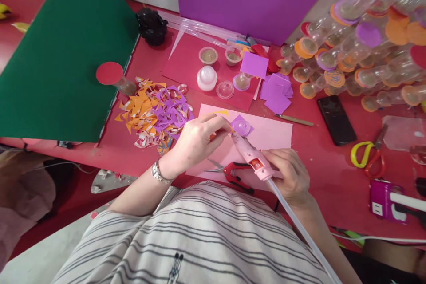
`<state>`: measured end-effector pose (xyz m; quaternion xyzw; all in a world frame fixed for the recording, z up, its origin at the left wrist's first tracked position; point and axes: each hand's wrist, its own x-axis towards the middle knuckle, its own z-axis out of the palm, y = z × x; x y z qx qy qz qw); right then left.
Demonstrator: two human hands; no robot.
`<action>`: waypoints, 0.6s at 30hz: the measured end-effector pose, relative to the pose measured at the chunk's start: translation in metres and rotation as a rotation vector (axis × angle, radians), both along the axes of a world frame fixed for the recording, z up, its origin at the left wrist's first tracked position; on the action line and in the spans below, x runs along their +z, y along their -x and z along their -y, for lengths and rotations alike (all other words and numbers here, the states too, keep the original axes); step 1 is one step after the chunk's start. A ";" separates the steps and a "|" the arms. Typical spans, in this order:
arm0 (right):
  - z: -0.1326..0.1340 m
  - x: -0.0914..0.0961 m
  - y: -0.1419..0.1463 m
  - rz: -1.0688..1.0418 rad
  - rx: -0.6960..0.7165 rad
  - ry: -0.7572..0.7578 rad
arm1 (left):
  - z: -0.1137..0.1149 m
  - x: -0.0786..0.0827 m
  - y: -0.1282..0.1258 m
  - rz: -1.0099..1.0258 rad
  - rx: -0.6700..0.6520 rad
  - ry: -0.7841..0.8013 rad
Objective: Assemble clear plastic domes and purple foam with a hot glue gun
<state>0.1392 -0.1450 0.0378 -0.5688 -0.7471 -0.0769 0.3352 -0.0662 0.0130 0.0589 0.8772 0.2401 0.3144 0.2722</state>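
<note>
My right hand [291,175] is wrapped round a pink glue gun [249,154], whose nozzle points up and to the left. A long clear glue stick [299,226] runs out of its back end. At the nozzle the fingers of my left hand [199,140] are pinched together; what is between them, if anything, is hidden. Just beyond the nozzle, a small clear plastic dome [244,128] rests on a purple paper square [237,120]. Both lie on a pink sheet [273,132]. Red-handled pruning shears [234,172] lie below my hands.
Orange and purple paper scraps [156,108] are heaped at left, beside a green board [66,62]. Sand-filled cups [208,56] stand behind. Purple squares [278,93], a phone [337,120], scissors [366,155] and stacked plastic bottles [333,53] are on the right. Another person's arm [20,186] is at left.
</note>
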 end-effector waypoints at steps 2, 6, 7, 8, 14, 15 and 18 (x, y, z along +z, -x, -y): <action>0.000 -0.002 0.000 -0.033 0.000 -0.003 | 0.003 -0.002 -0.003 0.038 0.009 0.015; 0.001 -0.005 0.002 -0.084 -0.016 0.006 | 0.009 -0.006 -0.011 0.109 -0.001 -0.007; 0.002 -0.005 0.003 -0.088 -0.023 0.007 | 0.010 -0.007 -0.013 0.119 -0.008 -0.019; 0.002 -0.006 0.003 -0.091 -0.032 0.006 | 0.011 -0.007 -0.014 0.127 -0.014 -0.033; 0.001 -0.006 0.008 -0.126 -0.077 -0.010 | 0.013 -0.007 -0.015 0.132 -0.031 -0.039; 0.001 -0.006 0.008 -0.135 -0.077 -0.001 | 0.014 -0.007 -0.014 0.134 -0.029 -0.039; 0.002 -0.005 0.010 -0.187 -0.110 0.055 | 0.016 -0.010 -0.012 0.130 -0.013 -0.060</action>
